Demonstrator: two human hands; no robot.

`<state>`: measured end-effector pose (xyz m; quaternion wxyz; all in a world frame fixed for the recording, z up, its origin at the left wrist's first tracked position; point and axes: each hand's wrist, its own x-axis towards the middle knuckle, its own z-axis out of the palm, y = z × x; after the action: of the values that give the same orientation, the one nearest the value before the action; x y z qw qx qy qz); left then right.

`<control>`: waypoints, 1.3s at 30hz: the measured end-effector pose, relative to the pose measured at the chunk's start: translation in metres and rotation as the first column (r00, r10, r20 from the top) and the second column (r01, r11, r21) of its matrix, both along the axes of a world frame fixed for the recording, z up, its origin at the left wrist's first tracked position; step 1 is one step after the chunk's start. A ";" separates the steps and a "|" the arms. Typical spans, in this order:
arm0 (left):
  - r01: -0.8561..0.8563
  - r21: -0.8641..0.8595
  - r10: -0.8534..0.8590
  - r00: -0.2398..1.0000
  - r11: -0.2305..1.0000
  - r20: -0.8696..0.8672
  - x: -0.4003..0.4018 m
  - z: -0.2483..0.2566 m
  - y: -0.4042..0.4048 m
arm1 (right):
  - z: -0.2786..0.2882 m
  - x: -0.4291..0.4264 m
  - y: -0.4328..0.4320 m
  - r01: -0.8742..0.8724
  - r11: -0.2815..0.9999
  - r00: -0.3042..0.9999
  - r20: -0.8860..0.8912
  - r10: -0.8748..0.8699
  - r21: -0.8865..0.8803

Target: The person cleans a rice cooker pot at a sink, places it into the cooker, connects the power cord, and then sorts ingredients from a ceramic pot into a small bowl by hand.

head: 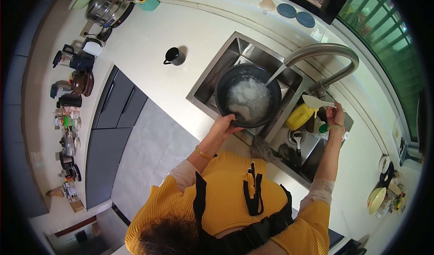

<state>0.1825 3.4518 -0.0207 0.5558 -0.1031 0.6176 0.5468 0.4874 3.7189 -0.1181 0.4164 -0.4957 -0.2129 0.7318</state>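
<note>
My left hand grips the near rim of a dark round pot over the left basin of a stainless steel sink. A stream of water falls from the curved faucet into the pot. Inside, the water is foamy and cloudy, with a pale mass at the near side that I cannot make out clearly. Over the right basin, my right hand holds a white rice paddle by its handle, its blade pointing toward the faucet's base.
The right basin contains a yellow bottle, a white-handled brush and dark cloths. A grey mesh cloth hangs over the sink's front edge. Left of the sink stands a black mug. Appliances line the counter at far left.
</note>
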 end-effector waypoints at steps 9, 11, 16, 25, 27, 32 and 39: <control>-0.031 -0.010 0.031 1.000 0.999 -0.001 0.007 -0.001 -0.001 | 0.000 -0.011 0.020 0.003 1.000 1.000 0.025 -0.003 -0.007; -0.039 -0.006 0.039 0.999 0.999 0.017 0.007 -0.003 -0.003 | 0.001 -0.014 0.022 -0.002 1.000 0.999 0.039 0.001 0.023; -0.130 0.084 0.121 0.987 0.988 0.101 0.001 -0.003 -0.029 | 0.005 -0.020 0.005 0.008 1.000 1.000 0.009 -0.008 0.022; -0.281 0.167 0.262 0.957 0.945 0.128 -0.016 0.026 -0.095 | 0.008 -0.014 -0.073 -0.114 0.990 0.986 -0.116 0.123 0.082; -0.312 0.204 0.293 0.949 0.928 0.118 -0.025 0.032 -0.116 | 0.007 -0.011 -0.082 -0.138 0.988 0.983 -0.110 0.146 0.076; -0.396 0.219 0.394 0.917 0.892 0.057 -0.041 0.052 -0.164 | 0.000 0.005 -0.094 -0.201 0.975 0.967 -0.137 0.213 0.097; -0.503 0.265 0.506 0.860 0.823 0.062 -0.060 0.041 -0.252 | 0.033 -0.047 -0.123 -0.142 0.989 0.989 -0.034 0.144 0.046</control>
<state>0.1225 3.2001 0.0208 0.3968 -0.1823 0.4903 0.7543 0.4403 3.5958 -0.0855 0.3775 -0.4562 -0.2562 0.7641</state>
